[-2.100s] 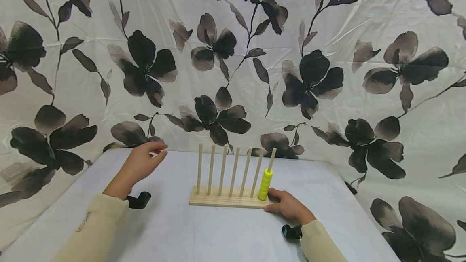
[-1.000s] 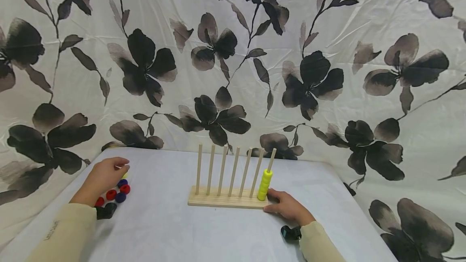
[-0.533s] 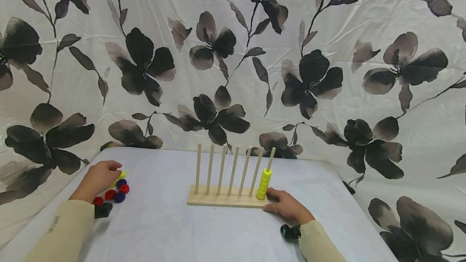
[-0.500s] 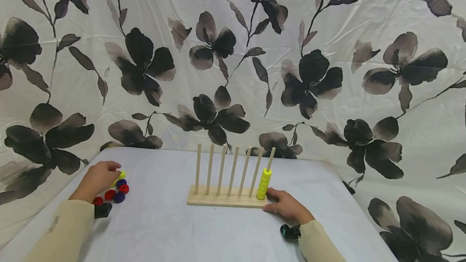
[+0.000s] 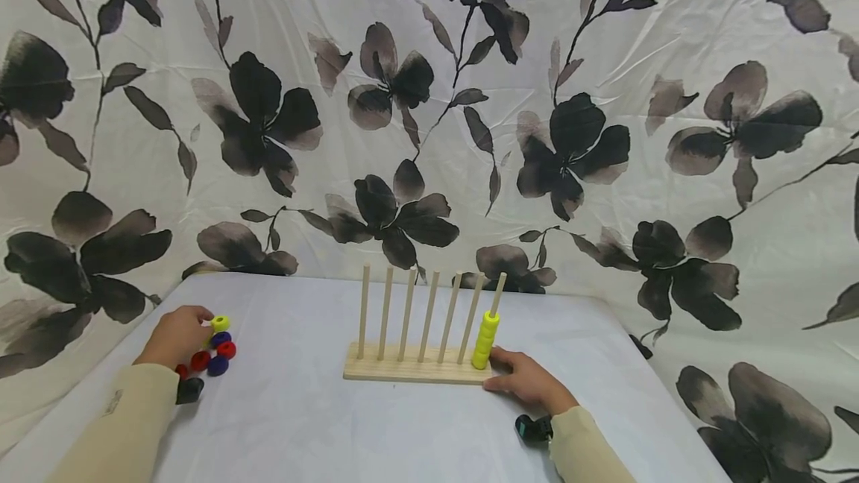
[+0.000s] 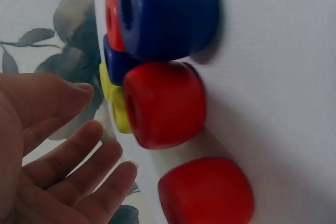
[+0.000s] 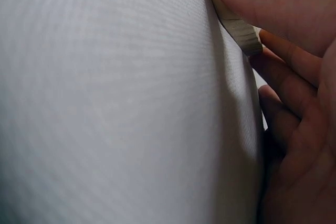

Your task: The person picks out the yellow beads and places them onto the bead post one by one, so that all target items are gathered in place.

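Note:
My left hand is at the table's left side, beside a loose cluster of beads. Its fingertips are close to a yellow bead; contact is unclear. In the left wrist view the fingers are loosely bent, with nothing visible between them. Blue beads, red beads and partly hidden yellow beads lie there. My right hand grips the right end of a wooden peg abacus, thumb in front and fingers around the end. Yellow beads are stacked on its rightmost peg.
Several bare upright pegs stand along the abacus base. A white cloth covers the table. Behind it hangs a floral curtain. Dark wrist cameras sit at both cuffs.
My left hand has moved left from the table's middle-left to the beads, then lower beside them, uncovering the yellow bead. The right hand stays on the abacus.

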Demonstrator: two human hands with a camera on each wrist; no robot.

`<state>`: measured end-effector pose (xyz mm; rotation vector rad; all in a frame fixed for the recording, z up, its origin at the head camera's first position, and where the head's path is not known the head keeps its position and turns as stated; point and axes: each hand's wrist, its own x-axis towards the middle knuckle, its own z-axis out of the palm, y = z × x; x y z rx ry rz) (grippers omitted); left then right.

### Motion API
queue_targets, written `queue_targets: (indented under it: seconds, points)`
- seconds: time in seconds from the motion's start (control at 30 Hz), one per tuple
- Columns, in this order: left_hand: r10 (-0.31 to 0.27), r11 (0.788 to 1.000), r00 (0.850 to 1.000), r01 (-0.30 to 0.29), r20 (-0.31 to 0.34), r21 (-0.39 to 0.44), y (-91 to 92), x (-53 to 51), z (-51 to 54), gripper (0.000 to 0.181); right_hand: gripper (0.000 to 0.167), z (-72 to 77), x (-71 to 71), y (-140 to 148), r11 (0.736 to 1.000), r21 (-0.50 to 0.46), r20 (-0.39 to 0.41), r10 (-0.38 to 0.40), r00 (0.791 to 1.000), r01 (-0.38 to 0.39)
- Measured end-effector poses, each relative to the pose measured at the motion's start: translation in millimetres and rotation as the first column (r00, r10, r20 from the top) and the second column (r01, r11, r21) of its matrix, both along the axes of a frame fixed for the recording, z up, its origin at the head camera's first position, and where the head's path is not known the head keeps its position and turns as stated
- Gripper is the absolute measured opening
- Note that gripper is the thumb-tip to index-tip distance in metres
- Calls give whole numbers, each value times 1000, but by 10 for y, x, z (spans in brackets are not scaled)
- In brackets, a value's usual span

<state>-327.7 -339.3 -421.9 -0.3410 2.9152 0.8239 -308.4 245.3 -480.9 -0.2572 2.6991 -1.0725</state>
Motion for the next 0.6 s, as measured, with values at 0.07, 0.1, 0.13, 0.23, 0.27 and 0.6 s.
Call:
queue_targets:
  seconds: [0.07, 0.1, 0.13, 0.23, 0.27, 0.6]
  points:
    - [8, 1000, 1000, -8, 2, 6, 0, -10, -22, 45, 80, -8, 4, -1, 1000, -1, 0, -1, 1000, 1]
    - [9, 1000, 1000, -9, 0, 5, -2, -17, -33, 45, 80, -11, 4, -2, 1000, 2, -6, 5, 1000, -5]
    - [13, 1000, 1000, -13, -4, 4, -5, -24, -51, 45, 81, -13, 5, -3, 1000, 3, -5, 6, 1000, -5]
    - [10, 1000, 1000, -10, -2, 12, -29, -51, -106, 45, 81, -6, 12, -6, 1000, 11, -15, 14, 1000, -14]
    - [8, 1000, 1000, -8, -2, 10, -39, -59, -122, 45, 81, -2, 14, -7, 1000, 14, -18, 18, 1000, -18]
    - [-27, 1000, 1000, 27, -10, 11, -70, -96, -152, 44, 78, 28, 36, -18, 1000, -6, -29, 5, 1000, -5]
